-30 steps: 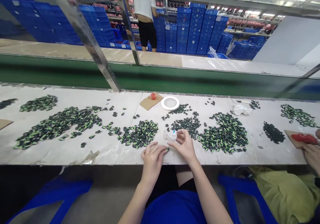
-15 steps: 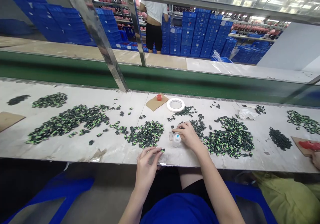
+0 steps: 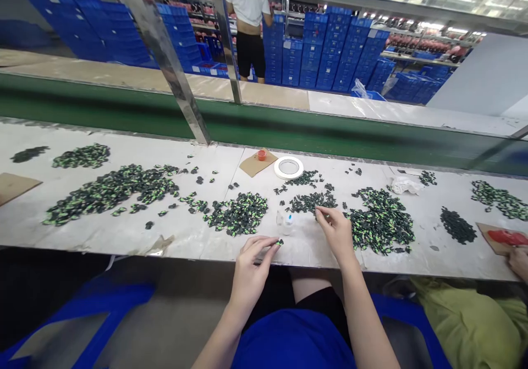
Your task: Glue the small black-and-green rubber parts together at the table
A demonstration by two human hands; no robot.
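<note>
Between the thumb and index finger of my left hand (image 3: 254, 259) is a small black-and-green piece (image 3: 280, 242), held above the table's front edge. My right hand (image 3: 336, 230) is at the near edge of a pile of small dark parts (image 3: 313, 202), its thumb and index fingertips close together; whatever they pinch is too small to make out. A small clear bottle with a blue tip (image 3: 288, 224) stands between my hands. Left of it lies a heap of black-and-green pieces (image 3: 237, 214), and a larger heap (image 3: 381, 220) is right of my right hand.
White tape roll (image 3: 289, 168) and a red cup (image 3: 262, 154) on cardboard (image 3: 249, 165) lie farther back. A metal post (image 3: 181, 91) rises at the table's rear. Another person's hand (image 3: 520, 260) is at the far right, by a red object (image 3: 508, 237).
My right hand has moved away from the bottle, rightward to the small dark parts. My left hand, still holding its piece, has shifted slightly right. The camera view has shifted a little.
</note>
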